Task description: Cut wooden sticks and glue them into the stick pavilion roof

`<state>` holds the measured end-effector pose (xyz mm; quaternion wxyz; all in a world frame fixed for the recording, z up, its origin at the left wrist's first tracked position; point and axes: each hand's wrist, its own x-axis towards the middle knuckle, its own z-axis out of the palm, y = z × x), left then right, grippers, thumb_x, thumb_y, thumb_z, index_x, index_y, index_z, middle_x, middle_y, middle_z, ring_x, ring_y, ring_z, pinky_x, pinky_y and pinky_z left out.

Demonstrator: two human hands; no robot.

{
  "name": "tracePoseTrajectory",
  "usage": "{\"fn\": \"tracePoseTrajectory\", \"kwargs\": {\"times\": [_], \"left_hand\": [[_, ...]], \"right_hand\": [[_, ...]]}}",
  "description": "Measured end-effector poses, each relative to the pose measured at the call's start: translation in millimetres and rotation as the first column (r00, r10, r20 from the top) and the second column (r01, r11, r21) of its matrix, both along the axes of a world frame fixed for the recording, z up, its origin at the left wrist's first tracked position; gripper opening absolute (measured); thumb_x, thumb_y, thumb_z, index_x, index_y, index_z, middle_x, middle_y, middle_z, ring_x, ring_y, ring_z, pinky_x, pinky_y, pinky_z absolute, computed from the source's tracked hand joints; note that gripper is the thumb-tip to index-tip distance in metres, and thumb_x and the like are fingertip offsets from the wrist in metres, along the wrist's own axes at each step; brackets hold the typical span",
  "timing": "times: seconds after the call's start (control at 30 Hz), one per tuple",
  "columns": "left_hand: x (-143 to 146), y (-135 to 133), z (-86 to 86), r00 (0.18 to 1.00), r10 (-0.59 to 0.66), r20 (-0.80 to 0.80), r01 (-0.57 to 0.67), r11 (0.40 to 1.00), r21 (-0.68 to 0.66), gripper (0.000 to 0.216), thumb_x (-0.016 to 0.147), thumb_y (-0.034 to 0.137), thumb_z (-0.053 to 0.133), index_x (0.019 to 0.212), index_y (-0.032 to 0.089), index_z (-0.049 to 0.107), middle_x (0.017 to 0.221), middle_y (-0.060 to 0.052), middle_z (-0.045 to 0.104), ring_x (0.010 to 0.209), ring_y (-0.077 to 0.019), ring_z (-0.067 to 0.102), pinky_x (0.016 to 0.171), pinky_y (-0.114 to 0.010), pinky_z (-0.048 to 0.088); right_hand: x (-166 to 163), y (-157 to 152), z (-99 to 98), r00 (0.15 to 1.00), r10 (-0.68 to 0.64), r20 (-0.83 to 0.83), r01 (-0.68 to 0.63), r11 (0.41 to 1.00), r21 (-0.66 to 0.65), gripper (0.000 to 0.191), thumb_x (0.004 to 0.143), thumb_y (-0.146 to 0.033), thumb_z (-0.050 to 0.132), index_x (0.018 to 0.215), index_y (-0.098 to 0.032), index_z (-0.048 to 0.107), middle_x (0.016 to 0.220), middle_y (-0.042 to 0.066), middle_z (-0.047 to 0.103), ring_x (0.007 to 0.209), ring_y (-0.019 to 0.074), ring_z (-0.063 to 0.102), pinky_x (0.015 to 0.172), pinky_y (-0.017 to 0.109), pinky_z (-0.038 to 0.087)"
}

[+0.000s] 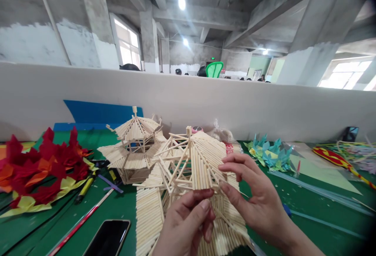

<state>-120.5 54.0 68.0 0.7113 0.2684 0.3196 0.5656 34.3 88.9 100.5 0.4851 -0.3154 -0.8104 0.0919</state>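
A pavilion model [202, 162] built of thin pale wooden sticks stands in front of me, its upper roof partly covered and its left side a bare frame. My left hand [190, 220] is closed just below the front edge of that roof, thumb and fingers pressed together. Whatever lies in the pinch is hidden. At the roof's right slope is my right hand [252, 193], its thumb and fingers apart, fingertips close to the sticks; whether they touch cannot be made out. Behind on the left, a second stick pavilion [138, 142] has covered roofs on two tiers.
On the green table [311, 228] lie a black phone [108, 238], a red-and-white stick [82, 220] and a yellow marker [85, 189]. Red paper flowers [44, 158] sit left; blue paper flowers [272, 152] sit right. A white partition [264, 107] runs along the back.
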Motion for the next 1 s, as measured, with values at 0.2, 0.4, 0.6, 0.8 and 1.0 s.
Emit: {"fn": "tracePoseTrajectory", "kwargs": {"times": [0.2,0.4,0.6,0.8,1.0], "left_hand": [[1,-1,3.7,0.997,0.061,-0.036,-0.06,0.998,0.016,0.023,0.056,0.027,0.078,0.075,0.016,0.071,0.055,-0.001,0.061,0.047,-0.0062,0.048,0.042,-0.016,0.035],[3,-2,6.5,0.994,0.1,-0.04,-0.1,0.995,0.01,0.022,0.055,0.031,0.079,0.07,0.016,0.07,0.053,0.001,0.057,0.046,-0.0053,0.045,0.044,-0.016,0.035],[2,2,3.2,0.995,0.093,-0.038,-0.092,0.995,0.028,0.02,0.055,0.031,0.078,0.066,0.016,0.069,0.053,0.001,0.059,0.046,-0.0061,0.047,0.043,-0.016,0.035],[2,0,3.9,0.994,0.097,-0.04,-0.096,0.995,0.025,0.019,0.056,0.03,0.078,0.065,0.017,0.069,0.053,0.001,0.059,0.045,-0.0057,0.046,0.043,-0.016,0.034],[3,0,6.6,0.993,0.102,-0.053,-0.1,0.994,0.044,0.018,0.056,0.029,0.078,0.068,0.017,0.07,0.053,0.001,0.058,0.045,-0.0057,0.045,0.044,-0.017,0.035]], "right_hand": [[-4,-5,-4.3,0.993,-0.056,0.106,0.036,0.982,0.185,0.025,0.073,-0.006,0.057,0.095,-0.019,0.059,0.104,0.006,0.044,0.088,0.0174,0.045,0.067,0.031,0.043],[-10,-4,-3.6,0.984,-0.117,0.135,0.066,0.941,0.332,0.023,0.071,-0.005,0.06,0.094,-0.012,0.061,0.102,0.009,0.046,0.09,0.0203,0.043,0.072,0.034,0.043],[-13,-4,-6.1,0.989,-0.124,0.081,0.084,0.921,0.38,0.018,0.072,-0.001,0.059,0.088,-0.011,0.063,0.095,0.008,0.05,0.084,0.0176,0.045,0.067,0.029,0.042],[-11,-3,-8.4,0.991,-0.115,0.067,0.079,0.911,0.405,0.019,0.073,-0.001,0.058,0.089,-0.011,0.063,0.093,0.007,0.051,0.083,0.017,0.046,0.066,0.029,0.042],[-7,-4,-12.5,0.983,-0.112,0.148,0.055,0.937,0.344,0.03,0.072,-0.002,0.059,0.1,-0.014,0.058,0.099,0.007,0.048,0.086,0.0181,0.044,0.069,0.031,0.042]]}}
